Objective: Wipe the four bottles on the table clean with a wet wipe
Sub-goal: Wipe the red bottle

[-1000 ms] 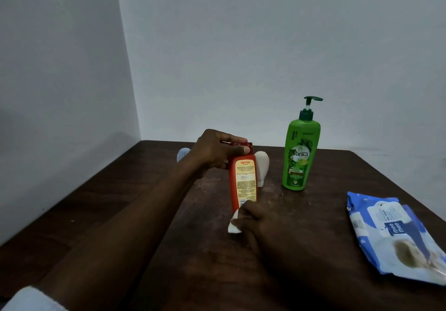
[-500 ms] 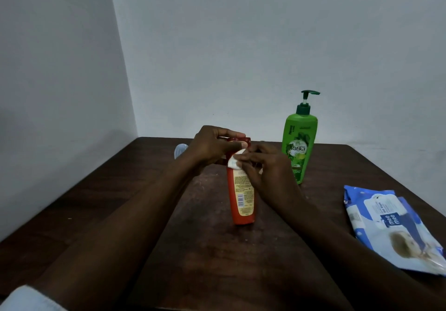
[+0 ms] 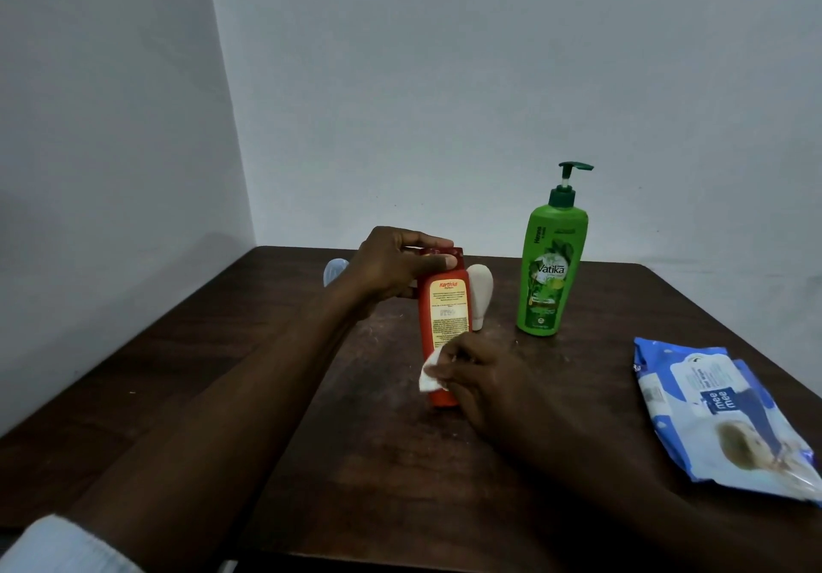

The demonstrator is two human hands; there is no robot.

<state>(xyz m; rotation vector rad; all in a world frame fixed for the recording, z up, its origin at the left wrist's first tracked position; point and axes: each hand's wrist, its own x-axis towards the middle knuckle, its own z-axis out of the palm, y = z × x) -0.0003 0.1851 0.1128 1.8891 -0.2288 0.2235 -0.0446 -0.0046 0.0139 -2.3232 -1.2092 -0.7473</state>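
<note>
The left hand [image 3: 396, 265] had its grip curled over the cap end of the red bottle [image 3: 447, 310], thumb and fingers closed round the top. This looked meant to pin the bottle upright on the table [image 3: 356, 461] while the other hand worked on it. The right hand [image 3: 485, 376] held a small folded wet wipe [image 3: 431, 372], its grip pinching the wipe between thumb and fingertips and pressing it against the bottle's lower front near the base (the label above faced the camera). Holding from the top left the side open for wiping, so the split of work made sense.

The red bottle stood near the middle of the table, the nearest bottle to the person. Just behind it stood a small white bottle [image 3: 481, 292]. Behind the left hand showed a pale blue shape [image 3: 334, 271], probably the fourth bottle, though most of it was hidden. The green pump bottle [image 3: 549, 270] stood upright further back on the right, well apart from both hands, likely parked there until its turn. The pack of wipes [image 3: 720, 412] lay flat by the right edge, handy to the right hand for a fresh sheet.
</note>
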